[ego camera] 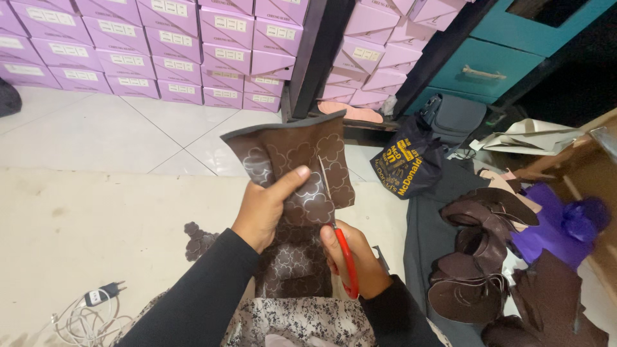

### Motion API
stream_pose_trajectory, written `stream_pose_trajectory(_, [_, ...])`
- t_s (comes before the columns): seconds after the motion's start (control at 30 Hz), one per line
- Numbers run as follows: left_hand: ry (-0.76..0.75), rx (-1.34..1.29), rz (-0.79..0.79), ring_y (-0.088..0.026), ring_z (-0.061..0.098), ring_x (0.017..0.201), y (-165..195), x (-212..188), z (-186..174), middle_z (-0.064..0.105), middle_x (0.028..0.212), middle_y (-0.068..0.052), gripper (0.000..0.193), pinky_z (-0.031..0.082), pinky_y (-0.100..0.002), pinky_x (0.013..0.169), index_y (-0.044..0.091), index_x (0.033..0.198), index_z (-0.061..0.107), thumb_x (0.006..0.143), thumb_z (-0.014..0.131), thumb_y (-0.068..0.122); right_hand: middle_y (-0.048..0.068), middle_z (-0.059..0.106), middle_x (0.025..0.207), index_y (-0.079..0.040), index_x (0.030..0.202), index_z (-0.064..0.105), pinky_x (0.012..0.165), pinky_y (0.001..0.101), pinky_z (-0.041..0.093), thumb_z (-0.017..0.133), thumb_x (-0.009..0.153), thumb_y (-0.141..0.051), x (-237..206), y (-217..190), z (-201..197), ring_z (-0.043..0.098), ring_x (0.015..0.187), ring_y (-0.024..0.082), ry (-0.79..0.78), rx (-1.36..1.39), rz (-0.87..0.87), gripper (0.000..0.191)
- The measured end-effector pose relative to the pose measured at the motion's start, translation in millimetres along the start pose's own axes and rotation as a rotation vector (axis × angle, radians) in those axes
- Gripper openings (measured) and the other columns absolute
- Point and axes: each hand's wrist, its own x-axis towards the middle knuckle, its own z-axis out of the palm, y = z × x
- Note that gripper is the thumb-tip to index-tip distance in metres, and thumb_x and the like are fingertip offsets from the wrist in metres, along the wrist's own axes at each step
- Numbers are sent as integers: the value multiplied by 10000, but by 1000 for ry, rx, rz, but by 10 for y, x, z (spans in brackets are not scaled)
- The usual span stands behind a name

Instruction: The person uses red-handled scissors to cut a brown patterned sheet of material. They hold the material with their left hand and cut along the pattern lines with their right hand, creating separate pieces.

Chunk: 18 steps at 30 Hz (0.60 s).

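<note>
Up close, the left hand (262, 209) holds a brown sheet (295, 173) upright in front of the person, its grip pinched on the sheet's lower left part with the thumb pressed flat across the front. The sheet is dark brown, marked with pale outlined flower shapes, and its top edge curls a little toward the camera. The right hand (357, 257) is just below and to the right, its grip closed through the red handles of scissors (337, 225), whose blades run up into the sheet near its middle, along one of the outlines. Both arms wear black sleeves, and a flowered cloth (302, 321) lies over the lap under them. On the pale floor (77, 218) to the left of the left arm lies a small brown cut-out (198, 239), and farther left a white cable with a plug (87, 308). To the right, a heap of brown pieces (475, 257) rests on a dark grey cloth, with a purple bag (565, 222) just beyond it. A black bag (411, 164) with yellow print stands behind the sheet, near a teal cabinet (488, 64). Stacks of lilac boxes (160, 45) line the back wall.
</note>
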Motion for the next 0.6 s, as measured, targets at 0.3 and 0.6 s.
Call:
stream_pose_trajectory(0.3, [110, 251, 39, -152, 697, 725, 49, -13, -10, 758, 880, -106, 279, 565, -300, 638, -52, 1012, 736, 883, 756, 196, -11, 487, 699, -79, 885, 543, 527, 268, 452, 450, 1026, -465, 59, 144, 72, 517, 573, 100, -41, 78, 45, 422])
stream_pose_trajectory(0.6, [69, 348, 150, -107, 681, 741, 25, -35, 33, 757, 892, -51, 251, 562, -281, 643, -9, 1032, 730, 900, 742, 205, 7, 472, 707, -43, 851, 514, 537, 292, 425, 581, 954, -243, 100, 193, 27, 500, 580, 129, -13, 253, 129, 235])
